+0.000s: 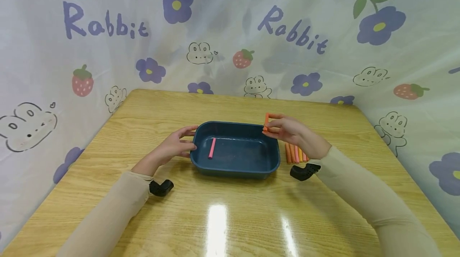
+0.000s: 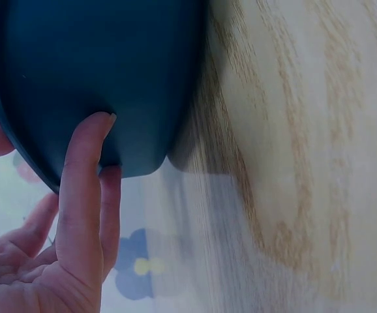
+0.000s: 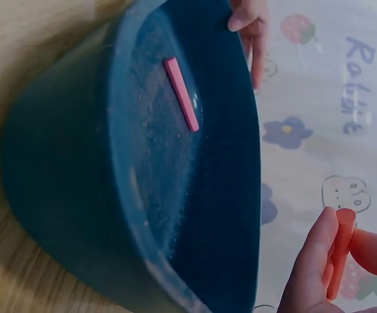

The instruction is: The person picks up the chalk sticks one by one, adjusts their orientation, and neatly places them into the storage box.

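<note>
A dark blue plastic basin [image 1: 235, 173] sits on the table with one pink chalk-like stick [image 1: 212, 148] lying inside near its left end. At the basin's left end my left hand [image 1: 175, 144] holds the rim, thumb at the edge and other fingers spread against the outer wall [image 2: 87, 163]. Over the basin's far right corner, my right hand [image 1: 287, 127] pinches an orange chalk-like stick [image 3: 340, 254] between thumb and fingers. Several sticks in orange, pink and yellow [image 1: 296, 153] lie side by side right of the basin, partly hidden by the right hand and wrist.
The wooden table [image 1: 172, 225] reaches back to a hanging cloth [image 1: 230, 17] printed with rabbits, flowers and strawberries. A black wrist mount [image 1: 161, 188] sits at the left cuff and another black mount [image 1: 304, 172] at the right one.
</note>
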Demonstrator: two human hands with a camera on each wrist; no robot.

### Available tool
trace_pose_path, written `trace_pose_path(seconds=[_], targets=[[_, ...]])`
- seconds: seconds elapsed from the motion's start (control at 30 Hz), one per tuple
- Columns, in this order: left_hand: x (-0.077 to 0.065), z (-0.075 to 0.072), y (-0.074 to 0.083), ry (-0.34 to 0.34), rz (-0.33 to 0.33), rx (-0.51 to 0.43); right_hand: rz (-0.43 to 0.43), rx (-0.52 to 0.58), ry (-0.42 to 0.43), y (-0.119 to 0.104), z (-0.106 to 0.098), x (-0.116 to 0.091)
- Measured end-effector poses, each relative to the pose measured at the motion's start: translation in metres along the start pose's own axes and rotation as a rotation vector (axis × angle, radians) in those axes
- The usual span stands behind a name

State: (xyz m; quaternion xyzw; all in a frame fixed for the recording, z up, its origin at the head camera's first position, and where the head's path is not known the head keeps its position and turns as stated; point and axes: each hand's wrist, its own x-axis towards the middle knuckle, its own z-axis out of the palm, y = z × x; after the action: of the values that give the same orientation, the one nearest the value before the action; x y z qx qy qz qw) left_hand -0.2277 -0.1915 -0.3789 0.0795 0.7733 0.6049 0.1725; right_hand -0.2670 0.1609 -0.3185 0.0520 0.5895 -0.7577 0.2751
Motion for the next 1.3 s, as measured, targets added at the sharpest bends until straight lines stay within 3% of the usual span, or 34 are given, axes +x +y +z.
trace_pose_path(seconds=[0.23, 0.7, 1.0, 1.3], targets=[[0.0, 0.001, 0.0, 0.0, 0.005, -0.004, 0.04, 0.004, 0.0, 0.0, 0.013, 0.01], [0.0, 0.001, -0.001, 0.007, 0.002, 0.01, 0.113, -0.063, -0.104, 0.007, 0.041, 0.036], [0.001, 0.0, -0.002, 0.009, 0.003, 0.004, 0.194, -0.163, -0.194, 0.013, 0.056, 0.052], [0.0, 0.0, -0.001, 0.001, -0.001, -0.004, 0.282, -0.221, -0.227, 0.02, 0.071, 0.07]])
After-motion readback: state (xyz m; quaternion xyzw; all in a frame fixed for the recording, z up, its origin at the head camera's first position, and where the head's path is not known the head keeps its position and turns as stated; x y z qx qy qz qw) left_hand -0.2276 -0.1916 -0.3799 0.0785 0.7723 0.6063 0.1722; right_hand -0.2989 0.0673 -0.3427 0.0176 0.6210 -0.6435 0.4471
